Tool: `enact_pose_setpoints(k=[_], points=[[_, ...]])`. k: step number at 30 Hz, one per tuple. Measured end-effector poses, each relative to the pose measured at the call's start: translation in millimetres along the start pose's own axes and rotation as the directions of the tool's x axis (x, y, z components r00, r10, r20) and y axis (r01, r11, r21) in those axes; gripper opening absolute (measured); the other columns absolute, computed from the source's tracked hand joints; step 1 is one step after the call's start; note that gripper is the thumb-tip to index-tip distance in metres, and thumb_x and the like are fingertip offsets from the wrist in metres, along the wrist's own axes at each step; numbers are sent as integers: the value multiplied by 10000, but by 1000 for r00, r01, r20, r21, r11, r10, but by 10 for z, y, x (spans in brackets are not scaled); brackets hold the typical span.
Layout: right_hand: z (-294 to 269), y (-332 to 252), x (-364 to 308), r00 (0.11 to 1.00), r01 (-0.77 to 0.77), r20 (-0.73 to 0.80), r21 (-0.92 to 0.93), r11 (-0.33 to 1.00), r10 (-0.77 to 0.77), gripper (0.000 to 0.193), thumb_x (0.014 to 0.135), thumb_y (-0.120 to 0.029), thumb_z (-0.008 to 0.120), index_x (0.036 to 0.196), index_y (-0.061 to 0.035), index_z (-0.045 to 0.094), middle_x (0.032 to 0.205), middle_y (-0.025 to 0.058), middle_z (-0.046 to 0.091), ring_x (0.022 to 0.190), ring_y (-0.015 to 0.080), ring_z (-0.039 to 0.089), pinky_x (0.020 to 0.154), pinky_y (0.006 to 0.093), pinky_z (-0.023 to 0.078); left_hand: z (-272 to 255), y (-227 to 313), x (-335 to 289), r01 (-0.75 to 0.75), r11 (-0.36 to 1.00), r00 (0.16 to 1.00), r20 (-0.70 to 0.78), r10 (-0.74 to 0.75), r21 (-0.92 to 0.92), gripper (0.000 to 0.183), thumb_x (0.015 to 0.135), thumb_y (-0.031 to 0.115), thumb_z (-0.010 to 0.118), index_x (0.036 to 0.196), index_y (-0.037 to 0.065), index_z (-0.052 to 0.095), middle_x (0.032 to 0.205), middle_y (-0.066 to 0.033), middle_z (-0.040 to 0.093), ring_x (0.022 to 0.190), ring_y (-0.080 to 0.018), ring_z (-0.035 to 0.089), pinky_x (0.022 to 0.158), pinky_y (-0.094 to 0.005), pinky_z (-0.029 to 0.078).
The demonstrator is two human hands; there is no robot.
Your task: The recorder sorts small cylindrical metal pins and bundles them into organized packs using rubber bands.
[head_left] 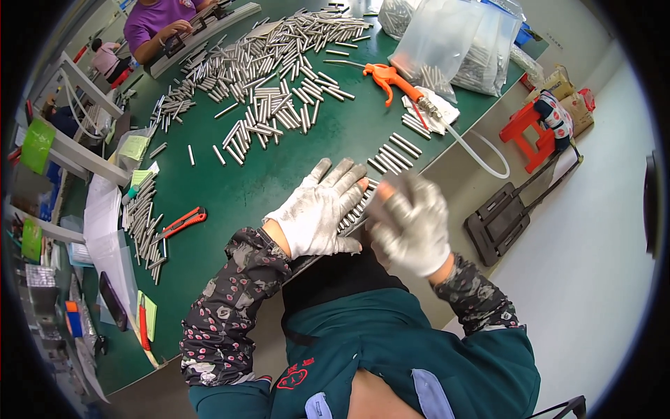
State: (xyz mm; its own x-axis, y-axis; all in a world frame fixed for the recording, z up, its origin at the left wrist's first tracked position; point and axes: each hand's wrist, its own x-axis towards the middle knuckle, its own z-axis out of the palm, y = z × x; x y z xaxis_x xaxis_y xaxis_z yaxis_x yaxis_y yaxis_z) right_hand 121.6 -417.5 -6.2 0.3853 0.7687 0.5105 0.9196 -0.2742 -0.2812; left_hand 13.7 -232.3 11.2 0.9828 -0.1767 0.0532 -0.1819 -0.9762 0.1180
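Note:
My left hand [317,209], in a grey-stained white glove with bare fingertips, lies flat at the table's near edge with its fingers stretched out. Its fingers rest beside a row of short metal pins [354,217] and partly cover it. Just to the right is my right hand [415,227], gloved the same way and smeared by motion. A dark blur shows by its thumb; whether it holds anything I cannot make out. Beyond it, more metal pins [395,154] lie side by side along the edge.
A large pile of metal pins [272,105] spreads over the green table [209,258]. An orange air gun [391,80] with a hose lies right, near bagged pins [481,63]. A red cutter [185,222] lies left. A person in purple [157,28] sits across. A red stool [527,136] stands right.

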Motion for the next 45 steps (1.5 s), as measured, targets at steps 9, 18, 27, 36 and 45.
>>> enact_pose_setpoints(k=[9, 18, 27, 36, 45], points=[[27, -66, -39, 983, 174, 39, 84, 981, -178, 572, 690, -355, 644, 1198, -106, 557, 1179, 222, 484, 990, 381, 509, 792, 483, 420, -8, 24, 84, 41, 999, 999, -12, -41, -11, 1044, 655, 689, 578, 1328, -82, 372, 1416, -230, 328, 1358, -364, 252, 1121, -483, 164], [76, 126, 2, 999, 32, -19, -60, 998, -33, 568, 680, -333, 649, 1209, -143, 568, 1229, 225, 461, 1058, 377, 480, 816, 466, 414, 6, 18, 147, 27, 1000, 999, -17, -27, -5, 1085, 618, 685, 607, 1327, -99, 363, 1409, -237, 333, 1358, -371, 249, 1120, -490, 157], [-14, 239, 167, 992, -120, -55, -109, 987, 115, 524, 678, -318, 643, 1166, -133, 589, 1220, 215, 465, 1021, 369, 500, 807, 472, 419, -15, 33, 208, 32, 999, 999, -17, -32, -16, 1072, 597, 635, 653, 1328, -96, 366, 1408, -236, 336, 1354, -369, 257, 1120, -488, 163], [9, 95, 48, 999, 39, 15, -29, 999, -38, 540, 681, -300, 667, 1196, -164, 575, 1225, 237, 461, 1046, 379, 500, 802, 479, 424, 7, 21, 230, 38, 999, 999, -27, -38, 3, 1082, 608, 661, 638, 1331, -95, 363, 1410, -233, 336, 1354, -360, 260, 1119, -488, 165], [62, 123, 0, 993, 121, 2, 18, 992, -121, 530, 699, -314, 636, 1192, -127, 577, 1219, 232, 469, 1045, 380, 487, 836, 485, 408, 22, 16, 312, 32, 999, 999, -28, -31, 37, 1075, 623, 676, 609, 1338, -88, 361, 1414, -228, 337, 1358, -349, 261, 1115, -490, 169]])
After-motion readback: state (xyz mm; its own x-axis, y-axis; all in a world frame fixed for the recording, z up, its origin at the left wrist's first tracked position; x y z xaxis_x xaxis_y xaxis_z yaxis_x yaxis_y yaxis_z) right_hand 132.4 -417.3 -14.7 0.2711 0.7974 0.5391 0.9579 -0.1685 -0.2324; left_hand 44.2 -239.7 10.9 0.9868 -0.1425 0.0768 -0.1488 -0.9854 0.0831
